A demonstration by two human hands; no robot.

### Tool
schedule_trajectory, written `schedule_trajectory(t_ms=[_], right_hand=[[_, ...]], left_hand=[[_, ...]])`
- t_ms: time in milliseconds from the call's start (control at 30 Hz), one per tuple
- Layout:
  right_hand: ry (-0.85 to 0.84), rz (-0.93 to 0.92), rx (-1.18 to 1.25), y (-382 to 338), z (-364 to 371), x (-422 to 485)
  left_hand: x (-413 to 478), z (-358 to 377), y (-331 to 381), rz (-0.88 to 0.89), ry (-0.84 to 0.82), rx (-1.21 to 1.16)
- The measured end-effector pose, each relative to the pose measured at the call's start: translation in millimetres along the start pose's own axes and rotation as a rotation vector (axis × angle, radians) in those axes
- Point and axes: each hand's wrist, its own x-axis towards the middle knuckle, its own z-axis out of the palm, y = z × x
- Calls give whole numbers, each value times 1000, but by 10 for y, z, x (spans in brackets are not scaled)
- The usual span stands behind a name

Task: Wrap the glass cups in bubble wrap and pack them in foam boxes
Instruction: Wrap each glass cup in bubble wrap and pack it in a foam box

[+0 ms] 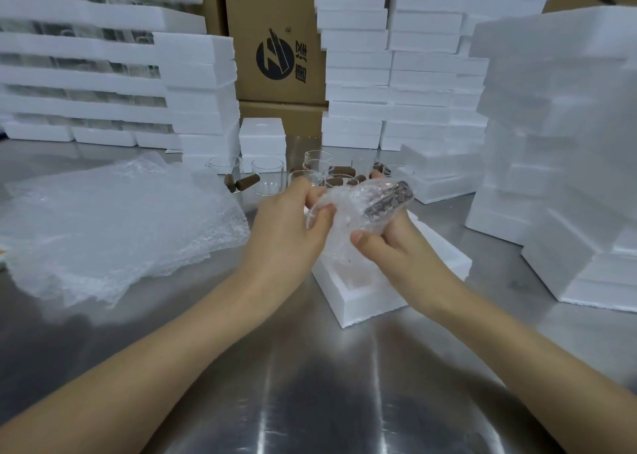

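Wrapped cup [362, 212] over foam box [358, 303], bare cups [267, 177] behind, foam stacks [565, 116] around

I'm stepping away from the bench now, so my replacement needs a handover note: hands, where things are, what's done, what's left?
Hands: left hand and right hand both grip the bubble-wrapped cup, held above the open foam box.
Things: bubble wrap sheets lie at the left on the table; bare glass cups stand behind the hands.
Done: this cup is in wrap, not yet boxed.
Left: seat it in the box, then wrap and pack the bare cups.
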Motion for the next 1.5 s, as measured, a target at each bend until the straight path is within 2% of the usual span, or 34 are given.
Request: schedule_trajectory(t_ms=[100, 267, 400, 467, 600, 733, 800, 967, 1000, 1133, 1233, 1500], right_hand=[[78, -8, -29, 1, -43, -7], [191, -105, -235, -42, -76, -3], [278, -173, -380, -36, -106, 21], [272, -198, -394, -44, -86, 16], [266, -171, -328, -85, -52, 1], [348, -158, -197, -91, -18, -18], [330, -208, -271, -80, -8, -20], [259, -289, -396, -52, -28, -29], [262, -286, -394, -58, -40, -26], [326, -206, -272, -91, -58, -14], [307, -216, -351, -71, -30, -23], [257, -184, -406, 17, 22, -19]], left_hand=[[-39, 58, 23, 42, 20, -1], [-135, 103, 74, 207, -43, 45], [-89, 73, 73, 197, -51, -14], [-85, 72, 78, 218, -55, -81], [-75, 62, 79, 348, 23, 14], [-48, 28, 86, 277, 91, -53], [-67, 26, 99, 253, 69, -121], [-62, 82, 55, 493, -12, 114], [-48, 74, 56, 474, -27, 98], [-37, -10, 87, 162, -201, -109], [-59, -11, 88, 231, -312, -65], [-113, 56, 93, 238, -126, 161]])
